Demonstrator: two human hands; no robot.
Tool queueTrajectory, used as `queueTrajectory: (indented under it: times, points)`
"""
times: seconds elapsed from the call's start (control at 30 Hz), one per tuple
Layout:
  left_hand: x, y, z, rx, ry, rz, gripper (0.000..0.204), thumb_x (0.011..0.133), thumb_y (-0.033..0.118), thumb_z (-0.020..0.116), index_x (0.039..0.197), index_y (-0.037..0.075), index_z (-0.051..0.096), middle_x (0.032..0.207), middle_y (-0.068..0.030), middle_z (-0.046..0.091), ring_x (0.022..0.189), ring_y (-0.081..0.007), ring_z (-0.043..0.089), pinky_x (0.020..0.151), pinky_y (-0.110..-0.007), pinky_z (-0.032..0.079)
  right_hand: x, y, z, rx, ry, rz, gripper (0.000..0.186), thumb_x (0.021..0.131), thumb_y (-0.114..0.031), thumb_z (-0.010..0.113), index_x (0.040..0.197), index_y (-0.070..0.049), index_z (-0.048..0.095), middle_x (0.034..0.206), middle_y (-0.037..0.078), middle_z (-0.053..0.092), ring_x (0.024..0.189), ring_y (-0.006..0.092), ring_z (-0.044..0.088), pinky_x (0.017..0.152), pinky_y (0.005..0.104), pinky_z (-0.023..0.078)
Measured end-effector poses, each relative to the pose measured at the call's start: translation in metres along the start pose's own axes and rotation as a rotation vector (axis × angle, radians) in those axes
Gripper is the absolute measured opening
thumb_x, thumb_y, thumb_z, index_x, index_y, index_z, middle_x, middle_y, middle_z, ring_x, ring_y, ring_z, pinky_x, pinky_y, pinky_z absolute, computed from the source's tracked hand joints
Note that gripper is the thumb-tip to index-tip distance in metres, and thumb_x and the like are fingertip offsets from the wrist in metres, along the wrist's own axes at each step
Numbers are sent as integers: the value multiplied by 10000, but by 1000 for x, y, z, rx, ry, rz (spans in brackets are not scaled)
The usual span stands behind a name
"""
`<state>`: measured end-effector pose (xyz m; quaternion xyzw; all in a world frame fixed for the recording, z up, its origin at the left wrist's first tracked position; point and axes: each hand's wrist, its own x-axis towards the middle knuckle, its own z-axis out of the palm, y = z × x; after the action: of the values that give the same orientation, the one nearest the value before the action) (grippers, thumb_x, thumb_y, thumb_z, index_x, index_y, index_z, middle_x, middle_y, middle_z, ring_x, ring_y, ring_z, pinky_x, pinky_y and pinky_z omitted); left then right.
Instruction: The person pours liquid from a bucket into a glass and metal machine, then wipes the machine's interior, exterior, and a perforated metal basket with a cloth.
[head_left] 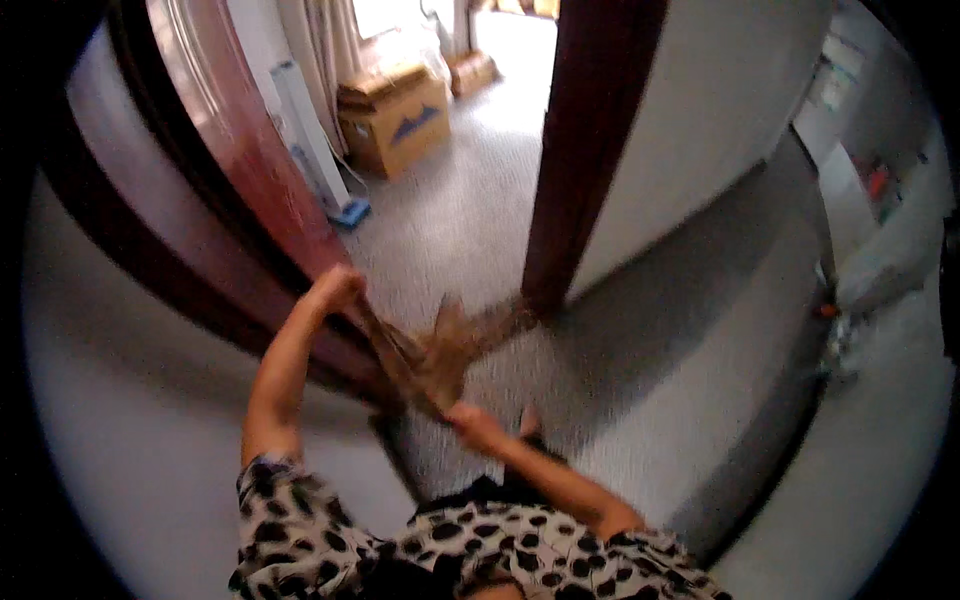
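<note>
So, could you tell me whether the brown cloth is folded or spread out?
Neither: the brown cloth is bunched and stretched between left hand and right hand.

Daylight poured in from the far room, washing out the floor [500, 40] at the top | nearer walls sat in soft shadow | motion blur smeared both hands and the brown cloth [440, 350] | fisheye bent the door frame [580, 160] | corners fell black.

My top [500, 545] at six o'clock is pale with dark leopard-like blotches, its short sleeves ending above the elbows, so both forearms are bare up to my left hand [335, 288] and right hand [475, 425].
</note>
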<state>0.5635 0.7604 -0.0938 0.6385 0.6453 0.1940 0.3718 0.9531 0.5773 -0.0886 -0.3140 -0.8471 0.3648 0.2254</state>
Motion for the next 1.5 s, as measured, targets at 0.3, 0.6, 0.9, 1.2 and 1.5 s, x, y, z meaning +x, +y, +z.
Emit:
queueTrajectory:
  times: [0.3, 0.6, 0.9, 1.2, 1.5]
  points:
    - [91, 139, -137, 375, 551, 57, 163, 707, -33, 468, 804, 29, 583, 754, -134, 609, 694, -224, 586, 614, -327, 448, 238, 143, -200, 478, 103, 190, 136, 688, -120, 620, 772, -14, 610, 693, 97, 595, 637, 174, 552, 590, 316, 443]
    - [266, 135, -268, 405, 678, 55, 118, 747, 38, 516, 841, 36, 587, 774, -115, 618, 729, -205, 585, 656, -332, 454, 512, 215, -321, 210, 147, 139, 182, 648, -131, 641, 778, -19, 581, 660, 75, 596, 626, 142, 563, 595, 283, 450]
    - [464, 183, -355, 134, 1200, 599, 162, 882, 74, 454, 1014, 7, 519, 1002, -92, 563, 933, -180, 528, 815, -288, 428, 649, 208, -407, 1, 745, -260, 206, 591, 51, 565, 751, -76, 534, 682, 72, 546, 607, 228, 531, 537, 302, 414]
    - [604, -9, -336, 396, 19, -435, 114, 770, 151, 561, 830, 73, 620, 768, -130, 620, 753, -255, 590, 674, -364, 457, 753, 378, -294, 170, -338, -318, 185, 750, -183, 576, 912, -95, 559, 792, 148, 599, 801, 324, 583, 690, 400, 458]
    - [867, 97, -432, 266, 461, -162, 86, 809, 50, 463, 812, 10, 539, 644, -111, 546, 594, -179, 530, 572, -324, 437, 968, 545, -514, 295, -122, -35, 266, 741, -233, 637, 932, -63, 567, 755, 130, 606, 704, 246, 588, 626, 340, 456]
